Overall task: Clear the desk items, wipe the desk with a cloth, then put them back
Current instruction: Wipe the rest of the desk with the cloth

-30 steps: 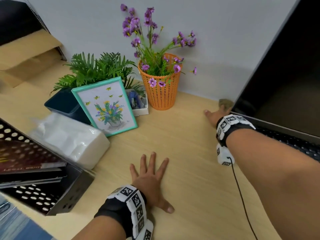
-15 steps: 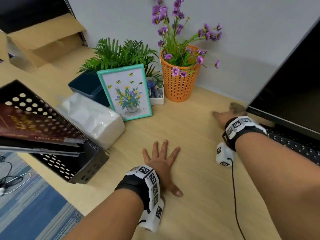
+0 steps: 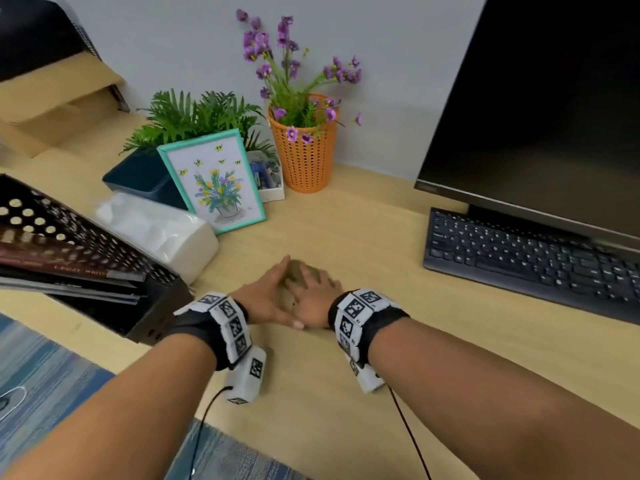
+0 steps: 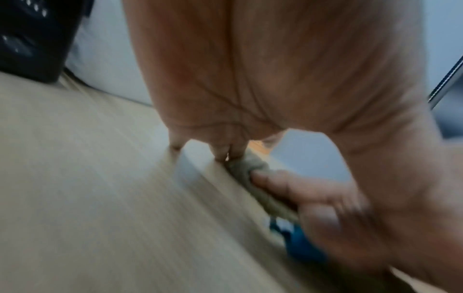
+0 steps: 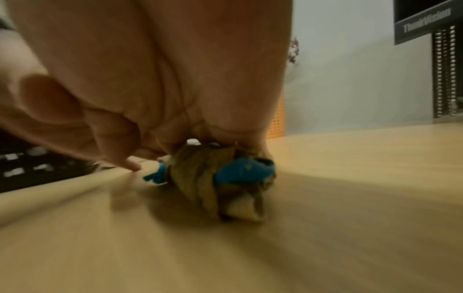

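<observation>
Since half a second ago the right hand (image 3: 313, 299) has slid the cloth (image 3: 294, 271) back from beside the monitor (image 3: 540, 109) to the near middle of the desk (image 3: 363, 237), meeting the left hand (image 3: 265, 296). Both hands now lie side by side at 6 o'clock, fingers straight and pointing to 12. The right palm presses the bunched brown cloth, blue at its edge, onto the wood; the left fingertips (image 4: 221, 156) touch the cloth's side. At 9 o'clock a black file rack (image 3: 86, 251) holds a book (image 3: 62, 265) whose spine reads "LEGAL WRITING", only partly legible. At 3 o'clock lies a keyboard (image 3: 519, 258). The monitor's bezel reads "ThinkVision" in the right wrist view.
</observation>
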